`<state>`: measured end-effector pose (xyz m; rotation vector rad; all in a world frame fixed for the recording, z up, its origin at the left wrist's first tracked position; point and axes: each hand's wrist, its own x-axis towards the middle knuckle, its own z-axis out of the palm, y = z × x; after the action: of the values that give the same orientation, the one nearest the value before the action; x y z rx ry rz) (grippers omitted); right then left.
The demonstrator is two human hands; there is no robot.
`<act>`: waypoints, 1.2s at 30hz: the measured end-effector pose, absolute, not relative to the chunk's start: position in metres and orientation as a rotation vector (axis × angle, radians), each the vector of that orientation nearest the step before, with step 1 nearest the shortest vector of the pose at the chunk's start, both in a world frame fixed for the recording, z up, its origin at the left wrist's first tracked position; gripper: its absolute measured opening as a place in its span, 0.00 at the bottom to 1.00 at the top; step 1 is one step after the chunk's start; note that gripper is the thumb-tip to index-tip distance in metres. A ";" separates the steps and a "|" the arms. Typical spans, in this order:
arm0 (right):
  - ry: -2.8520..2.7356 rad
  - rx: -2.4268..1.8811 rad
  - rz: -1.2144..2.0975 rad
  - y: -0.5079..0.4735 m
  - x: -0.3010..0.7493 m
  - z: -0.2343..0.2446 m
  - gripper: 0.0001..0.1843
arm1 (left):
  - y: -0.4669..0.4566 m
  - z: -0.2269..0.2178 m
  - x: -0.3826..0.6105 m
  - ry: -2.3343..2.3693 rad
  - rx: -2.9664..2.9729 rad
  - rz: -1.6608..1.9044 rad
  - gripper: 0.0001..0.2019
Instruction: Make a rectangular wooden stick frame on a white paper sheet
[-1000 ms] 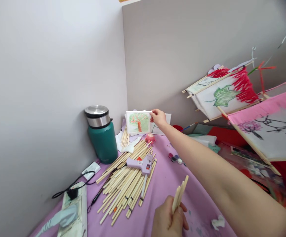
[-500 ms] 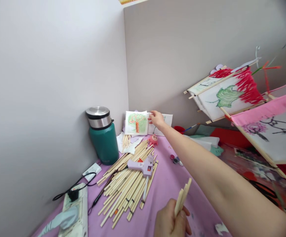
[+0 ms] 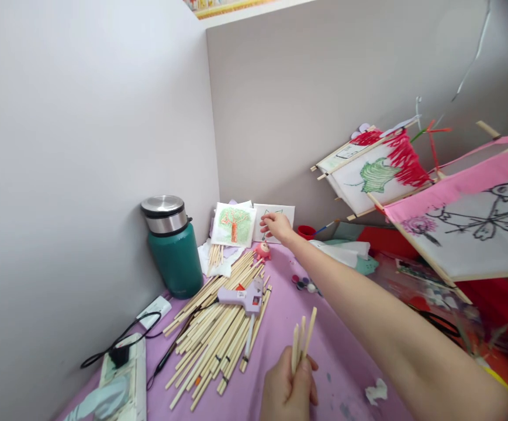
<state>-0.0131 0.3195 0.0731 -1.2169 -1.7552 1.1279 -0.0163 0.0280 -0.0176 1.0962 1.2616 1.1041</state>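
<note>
Wooden sticks (image 3: 310, 330) stood clasped in the left hand (image 3: 286, 386) while the right stretched toward propped drawings

Three pale, squared sticks rose from the left hand at the bottom of the view, its thumb and fingers closed around their lower parts. They stood nearly upright above a purple cloth (image 3: 280, 333), spread slightly at the top, well apart from the larger heap of sticks (image 3: 205, 345) to their left. Some sticks in that heap had dark bands near their ends. A lilac glue gun (image 3: 254, 298) lay across it, nozzle toward the near side.

Farther back, the right hand (image 3: 268, 225) reached out at the end of a bare, extended forearm. Its fingers were loosely bent and gripped nothing visible, in front of a white drawing panel (image 3: 287, 216) and just beside a tree drawing (image 3: 234, 225); whether a fingertip touched the panel could not be told.

Below that hand sat a pink figurine (image 3: 262, 251). A teal bottle (image 3: 177, 257) with a steel lid stood left of the drawings, against the wall. Small paint pots (image 3: 300, 283) lay near the forearm, and a red cup (image 3: 306, 232) stood behind it. On the right, stick-framed panels carried a green leaf drawing (image 3: 379, 175) and a bird drawing (image 3: 503, 213).
</note>
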 end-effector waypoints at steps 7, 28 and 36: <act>-1.919 -1.148 0.962 0.241 0.005 0.057 0.13 | 0.027 -0.017 -0.021 1.217 1.189 1.087 0.18; -2.035 -1.609 0.459 0.058 0.203 0.026 0.21 | 0.011 0.002 -0.023 1.363 1.241 1.072 0.21; -2.333 -1.447 0.539 0.062 0.196 0.029 0.13 | 0.024 0.018 -0.012 1.148 1.113 1.053 0.21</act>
<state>0.1956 0.0621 0.0295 -1.4471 -2.3326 0.5390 -0.0117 0.0244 0.0179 1.1125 1.1484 1.0529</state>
